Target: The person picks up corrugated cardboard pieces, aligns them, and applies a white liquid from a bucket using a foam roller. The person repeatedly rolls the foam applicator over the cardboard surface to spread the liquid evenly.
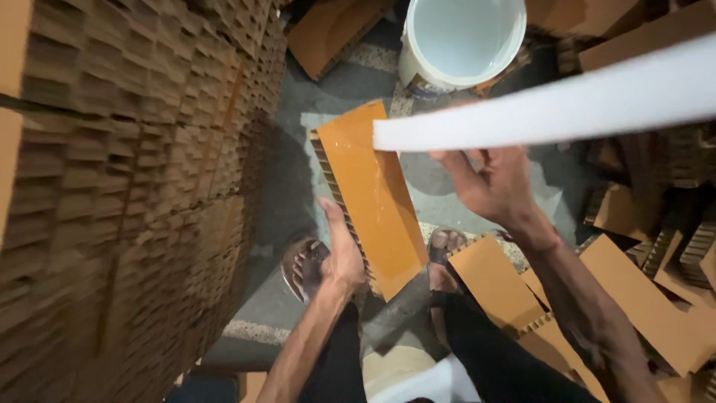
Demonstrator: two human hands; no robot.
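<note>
Left hand (343,250) grips a stiff, light honeycomb cardboard panel (377,198) by its edge; above it, right hand (492,183) pinches a white strip (552,112).

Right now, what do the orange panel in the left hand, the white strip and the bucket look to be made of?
Orange panel: likely honeycomb cardboard with a smooth, slightly glossy face; open cells show along its edge. White strip: probably paper or thin foam, matte; blurred, so unsure. Bucket: seemingly white plastic, smooth with a rolled rim.

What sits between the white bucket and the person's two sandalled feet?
In the head view, the orange honeycomb cardboard panel, held by the left hand, and the white strip gripped by the right hand.
</note>
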